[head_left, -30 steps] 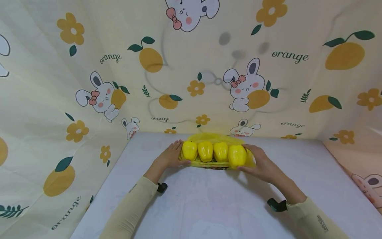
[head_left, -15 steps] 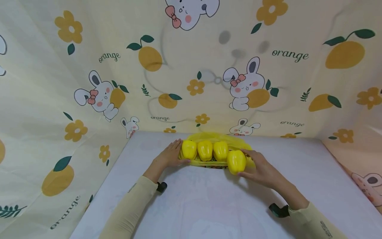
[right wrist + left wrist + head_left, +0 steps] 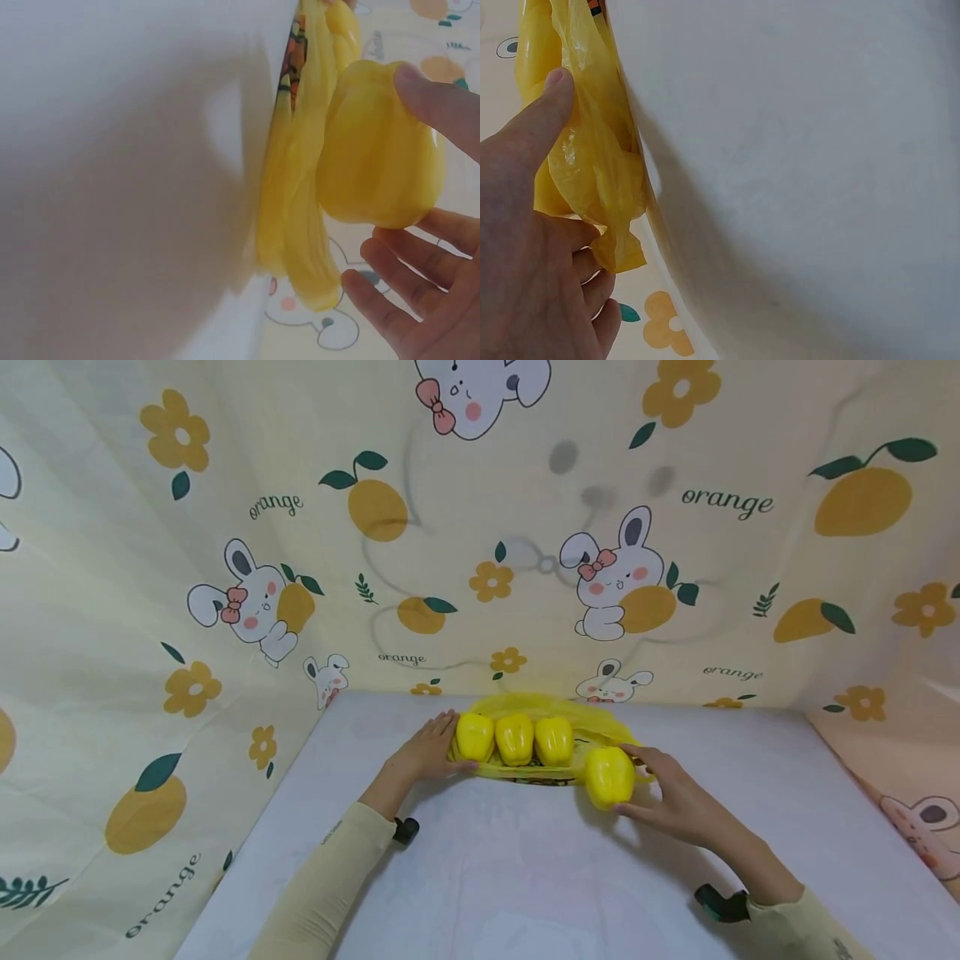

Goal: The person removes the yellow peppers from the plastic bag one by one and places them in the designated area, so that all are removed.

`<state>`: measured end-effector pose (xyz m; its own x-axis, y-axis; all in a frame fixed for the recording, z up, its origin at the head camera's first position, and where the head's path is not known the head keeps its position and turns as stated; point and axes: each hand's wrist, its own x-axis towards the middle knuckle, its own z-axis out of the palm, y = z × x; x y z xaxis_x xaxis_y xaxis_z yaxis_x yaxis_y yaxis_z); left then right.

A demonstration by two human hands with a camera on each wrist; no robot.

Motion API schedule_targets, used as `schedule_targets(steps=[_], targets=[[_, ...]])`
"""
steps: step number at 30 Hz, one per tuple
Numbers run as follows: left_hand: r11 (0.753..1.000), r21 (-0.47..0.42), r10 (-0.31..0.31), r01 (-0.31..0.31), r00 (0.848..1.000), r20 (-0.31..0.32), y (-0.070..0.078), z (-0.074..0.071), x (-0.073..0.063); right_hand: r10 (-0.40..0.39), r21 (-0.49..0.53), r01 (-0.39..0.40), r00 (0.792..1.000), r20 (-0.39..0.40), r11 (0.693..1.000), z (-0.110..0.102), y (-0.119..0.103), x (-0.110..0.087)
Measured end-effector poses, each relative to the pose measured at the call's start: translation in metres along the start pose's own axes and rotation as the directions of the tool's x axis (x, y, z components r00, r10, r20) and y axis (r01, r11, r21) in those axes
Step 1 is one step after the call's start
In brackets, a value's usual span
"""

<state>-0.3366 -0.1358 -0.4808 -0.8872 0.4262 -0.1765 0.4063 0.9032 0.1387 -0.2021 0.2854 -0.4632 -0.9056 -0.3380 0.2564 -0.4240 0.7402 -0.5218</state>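
Toward the back edge of a white tabletop (image 3: 495, 877), a crumpled yellow bag (image 3: 540, 703) of thin plastic lies stretched from side to side, its upper side spread wide. Three yellow peppers (image 3: 514, 739) with glossy skins sit side by side in its left and middle part, behind the low front rim. A fourth pepper (image 3: 609, 777) is at the bag's right end, nearer the person than the other three and overlapping the rim; the right wrist view shows it raised off the tabletop, though whether it touches the plastic cannot be told.

The right hand (image 3: 678, 802) holds this fourth pepper between thumb and foremost fingers, spread about as wide as the pepper, while the remaining fingers curve loosely, clear of it. The left hand (image 3: 431, 750) grips the bag's left end, right beside the leftmost pepper, its thumb laid along the front and its fingers bent behind the plastic.

Beige sleeves (image 3: 322, 877) cover both forearms, a small black device (image 3: 407, 832) showing at each cuff. Behind the tabletop hangs a cream cloth (image 3: 450, 556) printed with rabbits, flowers and oranges.
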Motion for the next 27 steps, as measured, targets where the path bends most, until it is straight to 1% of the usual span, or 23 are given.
schedule_targets(steps=[5,11,14,17,22,27], targets=[[1.0,-0.006,0.001,-0.001,1.0,0.003,-0.001,0.002,0.001,-0.03,-0.01,0.03,0.999,-0.025,1.0,-0.005,0.004,-0.004],[1.0,-0.002,0.002,-0.002,1.0,0.009,-0.002,0.003,0.001,-0.108,-0.05,0.104,0.991,-0.082,0.993,-0.012,0.006,-0.005],[1.0,-0.002,-0.001,0.001,1.0,0.01,-0.002,0.002,0.002,-0.13,-0.059,0.125,0.986,-0.101,0.99,-0.018,0.009,-0.004],[1.0,-0.012,0.001,-0.001,1.0,0.003,-0.003,0.002,0.001,-0.127,-0.066,0.121,0.986,-0.11,0.991,-0.023,0.012,-0.004],[1.0,-0.014,0.007,-0.008,1.0,-0.006,-0.003,0.002,0.001,-0.095,-0.072,0.087,0.989,-0.113,0.994,-0.031,0.019,-0.005],[1.0,-0.014,0.009,-0.009,1.0,-0.012,-0.002,0.001,0.0,-0.097,-0.066,0.088,0.986,-0.138,0.994,-0.039,0.025,-0.004]])
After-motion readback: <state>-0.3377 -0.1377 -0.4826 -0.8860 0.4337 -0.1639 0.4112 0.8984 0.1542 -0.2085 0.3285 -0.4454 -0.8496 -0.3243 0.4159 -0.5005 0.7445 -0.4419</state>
